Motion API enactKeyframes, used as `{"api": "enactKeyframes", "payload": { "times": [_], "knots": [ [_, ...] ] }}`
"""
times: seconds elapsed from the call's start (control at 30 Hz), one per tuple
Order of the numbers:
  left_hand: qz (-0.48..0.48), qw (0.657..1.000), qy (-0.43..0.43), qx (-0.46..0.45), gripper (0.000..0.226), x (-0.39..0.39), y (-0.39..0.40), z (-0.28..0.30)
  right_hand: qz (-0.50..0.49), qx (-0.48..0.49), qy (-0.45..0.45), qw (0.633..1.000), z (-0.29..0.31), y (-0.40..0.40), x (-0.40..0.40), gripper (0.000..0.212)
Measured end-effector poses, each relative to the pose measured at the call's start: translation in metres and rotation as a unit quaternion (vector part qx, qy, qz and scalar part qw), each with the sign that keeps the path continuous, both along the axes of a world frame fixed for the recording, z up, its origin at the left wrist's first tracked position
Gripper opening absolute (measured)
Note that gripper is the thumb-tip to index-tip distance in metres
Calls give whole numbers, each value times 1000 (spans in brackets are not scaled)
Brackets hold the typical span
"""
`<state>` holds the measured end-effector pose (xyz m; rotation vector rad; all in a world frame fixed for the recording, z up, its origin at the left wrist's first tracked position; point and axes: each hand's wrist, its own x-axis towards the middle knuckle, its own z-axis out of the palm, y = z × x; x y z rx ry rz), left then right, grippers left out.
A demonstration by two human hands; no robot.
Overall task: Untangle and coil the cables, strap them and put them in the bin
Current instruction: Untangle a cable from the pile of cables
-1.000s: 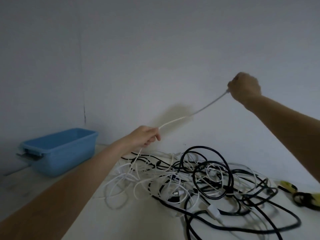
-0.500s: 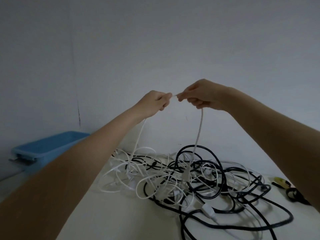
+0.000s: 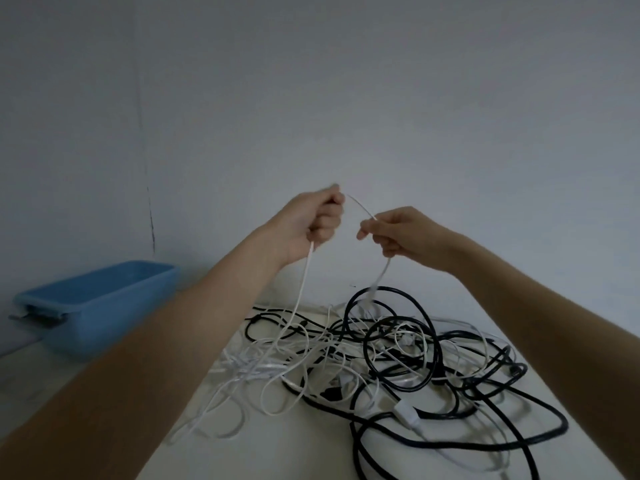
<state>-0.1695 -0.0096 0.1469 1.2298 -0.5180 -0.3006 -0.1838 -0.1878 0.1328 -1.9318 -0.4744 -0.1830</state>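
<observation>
No writing, label, brand, number or sign can be read anywhere in the view; the blue bin (image 3: 100,303) at the tabletop's far left edge shows plain sides; the tangled cables (image 3: 398,358) carry no legible marking.

Both arms reach forward, left hand (image 3: 317,221) fisted, right hand (image 3: 403,235) in a pinching grip.

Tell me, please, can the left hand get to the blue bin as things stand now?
Probably not at once. The left hand grips the white cable, raised above the tangle. The blue bin stands open to the left and nothing lies between, so the way looks free once the hand lets go.
</observation>
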Motion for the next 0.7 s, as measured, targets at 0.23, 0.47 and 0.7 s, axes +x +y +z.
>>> {"api": "enactKeyframes", "payload": {
  "times": [0.23, 0.47, 0.7],
  "knots": [
    [-24, 952, 39, -302, 26, -4, 15, 13, -69, -193, 71, 976, -32, 31, 16, 38],
    [111, 941, -155, 281, 50, 1, 24, -19, 62, -436, 38, 897, -27, 82, -1, 15],
    [-50, 956, 12, 288, 42, -3, 53, -35, 88, -243, -31, 966, 13, 71, -12, 10]
  ]
}}
